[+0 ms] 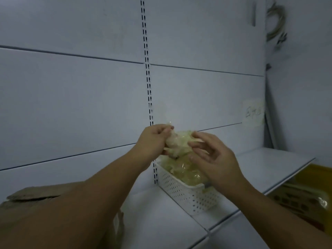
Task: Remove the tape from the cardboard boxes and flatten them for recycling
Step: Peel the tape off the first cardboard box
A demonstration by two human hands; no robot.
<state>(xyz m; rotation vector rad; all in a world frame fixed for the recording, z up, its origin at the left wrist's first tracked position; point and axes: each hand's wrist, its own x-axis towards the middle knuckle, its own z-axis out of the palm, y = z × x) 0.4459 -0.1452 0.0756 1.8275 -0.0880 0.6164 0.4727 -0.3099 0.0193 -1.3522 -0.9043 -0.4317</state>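
- The left hand (154,139) grips a crumpled ball of tape (177,142), with its fingers curled round it.
- The right hand (213,155) is loose, and its straight fingers touch the other side of the ball.
- The ball is up in the air, just above a white basket (181,193) on the shelf (161,218).
- The basket holds a pile of tape (186,171), so I think lots of tape is off already.
- A cardboard box (34,196) sits low on the left, behind the left arm. I cannot tell if it is flat yet.
- A yellow box (301,196) lies under the shelf on the right.
- I think dropping this ball in the basket is the step now. Flattening boxes may be left.
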